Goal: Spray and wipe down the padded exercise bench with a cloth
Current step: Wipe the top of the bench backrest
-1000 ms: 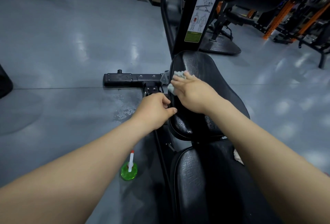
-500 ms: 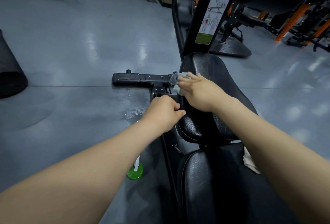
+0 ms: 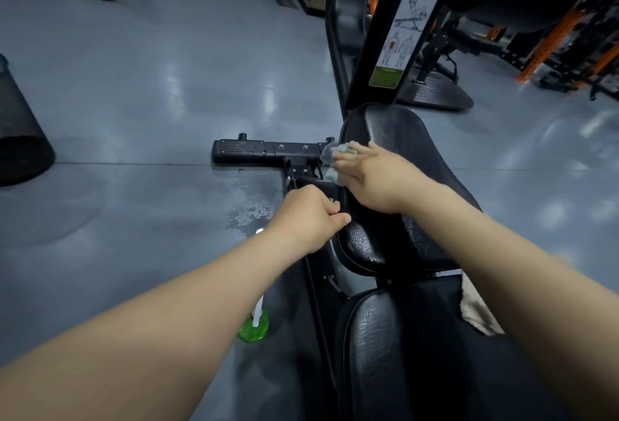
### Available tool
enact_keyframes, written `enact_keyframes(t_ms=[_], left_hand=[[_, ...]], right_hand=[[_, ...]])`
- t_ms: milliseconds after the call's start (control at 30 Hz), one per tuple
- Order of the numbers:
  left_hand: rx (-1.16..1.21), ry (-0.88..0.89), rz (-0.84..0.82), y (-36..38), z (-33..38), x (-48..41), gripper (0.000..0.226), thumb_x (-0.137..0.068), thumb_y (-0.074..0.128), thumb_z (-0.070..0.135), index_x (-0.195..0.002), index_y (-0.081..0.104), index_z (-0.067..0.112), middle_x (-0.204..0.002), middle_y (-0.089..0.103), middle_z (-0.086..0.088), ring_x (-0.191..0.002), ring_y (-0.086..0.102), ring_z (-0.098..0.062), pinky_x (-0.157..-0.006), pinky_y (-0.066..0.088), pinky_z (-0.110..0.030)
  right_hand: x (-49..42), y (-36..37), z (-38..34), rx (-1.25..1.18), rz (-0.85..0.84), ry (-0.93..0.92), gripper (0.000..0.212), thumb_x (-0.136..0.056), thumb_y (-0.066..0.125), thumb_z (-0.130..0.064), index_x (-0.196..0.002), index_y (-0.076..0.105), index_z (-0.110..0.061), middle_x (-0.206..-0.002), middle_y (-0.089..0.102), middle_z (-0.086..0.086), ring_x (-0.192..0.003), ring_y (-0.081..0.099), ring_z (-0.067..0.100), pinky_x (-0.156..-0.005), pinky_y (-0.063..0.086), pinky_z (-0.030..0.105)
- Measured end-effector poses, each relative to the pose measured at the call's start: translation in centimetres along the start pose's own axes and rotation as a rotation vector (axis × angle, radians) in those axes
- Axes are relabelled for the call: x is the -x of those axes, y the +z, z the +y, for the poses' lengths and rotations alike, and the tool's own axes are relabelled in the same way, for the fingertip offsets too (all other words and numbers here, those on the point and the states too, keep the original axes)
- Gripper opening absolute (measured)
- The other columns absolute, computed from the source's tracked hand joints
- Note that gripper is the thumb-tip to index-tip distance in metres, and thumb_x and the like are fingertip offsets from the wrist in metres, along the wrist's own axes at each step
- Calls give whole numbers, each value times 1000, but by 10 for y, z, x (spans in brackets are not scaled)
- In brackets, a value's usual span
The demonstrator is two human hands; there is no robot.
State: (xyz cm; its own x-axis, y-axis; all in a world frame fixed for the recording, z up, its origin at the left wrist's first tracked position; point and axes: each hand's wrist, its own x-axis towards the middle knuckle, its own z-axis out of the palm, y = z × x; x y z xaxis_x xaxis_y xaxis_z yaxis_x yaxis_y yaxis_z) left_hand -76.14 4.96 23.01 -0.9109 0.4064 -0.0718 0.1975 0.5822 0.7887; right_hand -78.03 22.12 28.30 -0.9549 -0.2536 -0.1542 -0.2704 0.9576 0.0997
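**Wipe in progress at upper pad's left rim**

- Black padded vinyl upper bench pad [image 3: 398, 132] sits at frame centre. The black lower bench pad [image 3: 385, 347] lies at its 6 o'clock.
- Right arm is extended forward across the upper bench pad. The right hand [image 3: 375, 176] is placed palm-down at the pad's 10 o'clock rim, with its fingers [image 3: 345, 157] bent over a crumpled grey-white cloth [image 3: 330, 152]. The cloth is clamped against the rim. The hand is slightly motion-blurred.
- Left arm is extended alongside it. The left hand [image 3: 308, 216] is closed round the pad's 8 o'clock edge, with the thumb laid on top and the fingers tucked under.
- A green translucent spray bottle [image 3: 256, 328] with a white nozzle stands on the grey floor at 7 o'clock of the pad. It is partly hidden by the left forearm.
- A wet patch [image 3: 249, 209] is seen on the floor at 9 o'clock of the left hand.
- A black steel floor bar [image 3: 261, 150] runs out at 9 o'clock from the cloth.
- A beige rag [image 3: 475, 313] is draped at the lower bench pad's 3 o'clock edge.
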Motion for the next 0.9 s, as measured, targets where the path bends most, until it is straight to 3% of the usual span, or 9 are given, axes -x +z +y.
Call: enact_keyframes(t_ms=[100, 200, 333, 400, 567, 667, 700, 767, 900], left_hand=[[-31, -43, -21, 0, 3, 0, 33, -92, 72, 38, -77, 74, 9, -57, 49, 13, -84, 67, -19, -63, 40, -24], [-60, -46, -35, -2, 8, 1, 39, -93, 70, 36, -73, 67, 3, -61, 55, 0, -67, 55, -27, -71, 55, -33], [-72, -16, -40, -3, 11, 4, 41, -95, 68, 33, -79, 67, -5, -64, 56, -12, -63, 46, -25, -64, 49, -33], [-101, -9, -42, -3, 12, 4, 42, -95, 67, 33, -75, 65, -4, -59, 50, -7, -65, 46, -26, -66, 48, -33], [-131, -17, -61, -5, 14, 3, 44, -95, 67, 31, -60, 52, 11, -49, 36, 1, -54, 36, -20, -58, 35, -32], [-123, -13, -66, -5, 13, 2, 39, -95, 68, 33, -68, 62, 5, -62, 58, -4, -64, 53, -24, -61, 42, -31], [-110, -12, -72, -4, 12, 2, 37, -95, 67, 33, -76, 68, 2, -76, 68, -6, -74, 61, -26, -68, 49, -31], [-87, -22, -70, -3, 12, 2, 35, -95, 67, 34, -86, 72, 0, -90, 70, -2, -83, 63, -23, -82, 55, -35], [-108, -40, -65, -1, 12, 2, 36, -96, 67, 34, -68, 62, 11, -99, 74, 0, -92, 68, -22, -81, 53, -29]], right_hand=[[6, -2, 3, 21, -35, -12, 50, -109, 30, -45, -156, 39, -30, -164, 28, -15, -155, 13, 8, -126, 2, 39], [-21, -11, 10, 124, -22, 66, 51, -108, 24, -48, -157, 35, -35, -165, 24, -17, -155, 12, 8, -126, -3, 47], [-45, -11, 13, 204, -9, 82, 45, -109, 25, -37, -148, 46, -29, -163, 31, -6, -152, 18, 18, -125, 7, 54], [-31, -7, 13, 128, 10, 31, 43, -109, 28, -41, -145, 51, -31, -160, 37, -7, -150, 21, 19, -125, 10, 51], [7, -1, 14, 30, -5, 43, 50, -109, 24, -50, -158, 29, -39, -167, 14, -19, -156, 8, 8, -127, 1, 42], [-16, -3, 27, 70, 46, 123, 52, -109, 23, -46, -160, 24, -36, -169, 9, -16, -157, 5, 11, -126, 1, 49], [-29, -4, 32, 74, 62, 150, 53, -108, 23, -45, -160, 23, -34, -170, 9, -15, -157, 5, 14, -126, 3, 52], [-50, -7, 41, 45, 78, 193, 53, -108, 24, -44, -159, 23, -31, -170, 9, -12, -157, 6, 20, -124, 7, 55], [-62, -16, 57, -139, 96, 283, 54, -110, 26, -40, -163, 16, -29, -171, 4, -8, -158, 4, 22, -124, 4, 54]])
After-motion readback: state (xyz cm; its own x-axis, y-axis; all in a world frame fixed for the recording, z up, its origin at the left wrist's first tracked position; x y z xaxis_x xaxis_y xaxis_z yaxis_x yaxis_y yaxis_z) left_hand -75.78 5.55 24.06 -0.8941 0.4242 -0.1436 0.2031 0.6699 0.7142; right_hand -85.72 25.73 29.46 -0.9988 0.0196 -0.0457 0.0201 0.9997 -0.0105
